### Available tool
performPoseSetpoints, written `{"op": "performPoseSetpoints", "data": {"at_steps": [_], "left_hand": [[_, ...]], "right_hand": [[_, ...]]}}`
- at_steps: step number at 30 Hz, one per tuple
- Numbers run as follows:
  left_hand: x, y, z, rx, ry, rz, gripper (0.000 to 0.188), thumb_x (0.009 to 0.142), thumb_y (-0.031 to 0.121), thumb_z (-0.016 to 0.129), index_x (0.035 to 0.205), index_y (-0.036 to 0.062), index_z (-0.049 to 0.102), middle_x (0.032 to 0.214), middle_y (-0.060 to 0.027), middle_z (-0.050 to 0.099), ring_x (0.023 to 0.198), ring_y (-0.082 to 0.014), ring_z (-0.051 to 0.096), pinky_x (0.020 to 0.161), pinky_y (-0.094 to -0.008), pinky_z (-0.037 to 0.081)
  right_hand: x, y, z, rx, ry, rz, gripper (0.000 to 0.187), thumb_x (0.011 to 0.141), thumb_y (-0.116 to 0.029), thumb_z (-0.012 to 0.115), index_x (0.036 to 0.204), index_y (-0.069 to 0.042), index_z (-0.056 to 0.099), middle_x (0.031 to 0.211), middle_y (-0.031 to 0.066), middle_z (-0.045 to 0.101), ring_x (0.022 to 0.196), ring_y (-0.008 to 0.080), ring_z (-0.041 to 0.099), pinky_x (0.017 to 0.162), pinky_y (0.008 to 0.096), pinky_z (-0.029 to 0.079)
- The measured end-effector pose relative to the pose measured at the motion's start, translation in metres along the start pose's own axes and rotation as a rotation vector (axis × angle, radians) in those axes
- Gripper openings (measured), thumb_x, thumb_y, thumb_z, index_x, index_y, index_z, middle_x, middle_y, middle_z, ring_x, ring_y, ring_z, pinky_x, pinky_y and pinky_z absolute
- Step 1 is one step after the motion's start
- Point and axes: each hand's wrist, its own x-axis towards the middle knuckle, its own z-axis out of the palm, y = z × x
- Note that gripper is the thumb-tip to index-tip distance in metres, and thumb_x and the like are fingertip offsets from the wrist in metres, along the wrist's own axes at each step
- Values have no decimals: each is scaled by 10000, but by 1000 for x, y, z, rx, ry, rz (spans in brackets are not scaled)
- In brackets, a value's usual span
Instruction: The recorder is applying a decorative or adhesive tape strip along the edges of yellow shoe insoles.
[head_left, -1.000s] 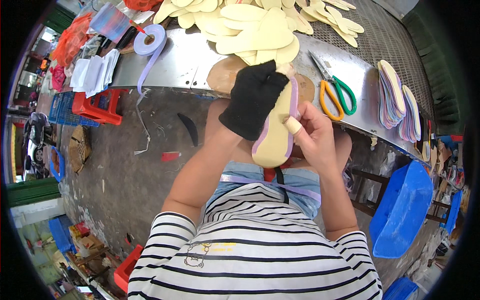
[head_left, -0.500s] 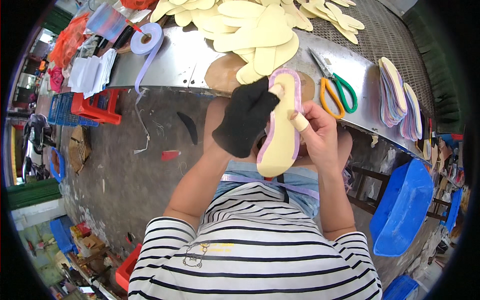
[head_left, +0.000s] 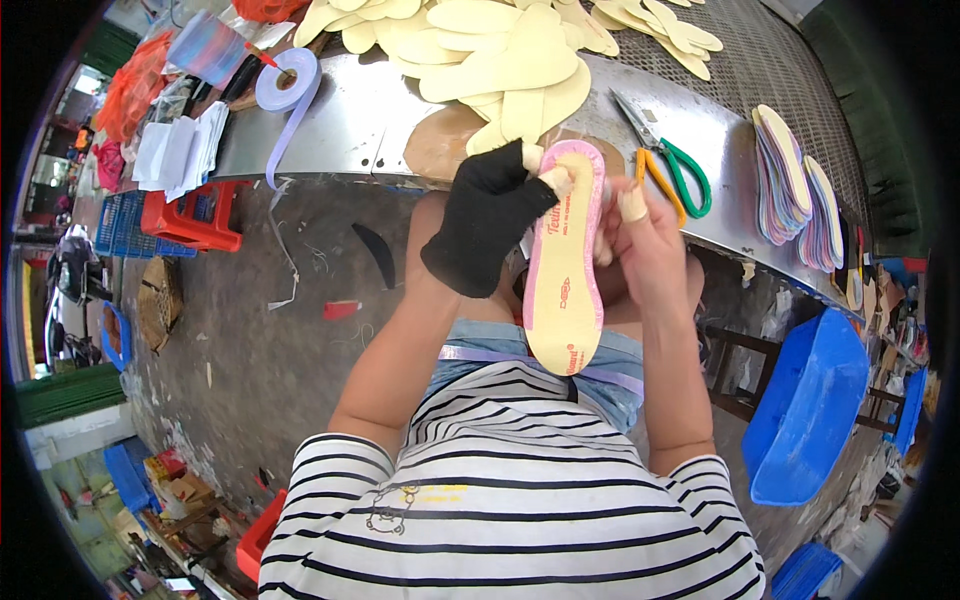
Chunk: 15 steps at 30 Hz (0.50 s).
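Observation:
Above my lap I hold a long cream insole upright, with pink tape along its edge and red print on the side that shows. My left hand, in a black glove with bare fingertips, pinches the insole near its upper end. Beside the insole's right edge is my right hand, its thumb wrapped in a pale covering. Its fingers are apart and slightly blurred, close to the edge; whether they touch it is unclear. Scissors with orange and green handles lie on the metal bench beyond this hand.
A pile of cream insoles covers the back of the metal bench. Stacked edged insoles stand at right. A lilac tape roll and white papers sit at left. A red stool and blue basin flank me.
The insole has turned over, from its plain side to the printed side. My right hand has come off its edge and shifted a little to the right; my left hand keeps hold.

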Motion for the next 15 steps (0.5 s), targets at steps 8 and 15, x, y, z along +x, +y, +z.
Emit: {"op": "performPoseSetpoints", "data": {"at_steps": [8,15], "left_hand": [[10,0,20,44,155,187,120,905,114,541,922,7,594,784,10,592,716,-36,514,607,-217,426],[23,17,6,-8,286,168,156,929,161,529,869,46,616,759,33,574,692,-38,509,610,-203,418]], "right_hand": [[15,-11,10,-229,6,-222,172,876,-160,602,767,-28,580,625,-72,497,542,-7,413,462,173,306],[-15,-1,3,-305,-139,46,171,859,-160,623,778,-16,578,631,-52,537,535,4,460,469,169,348]]}}
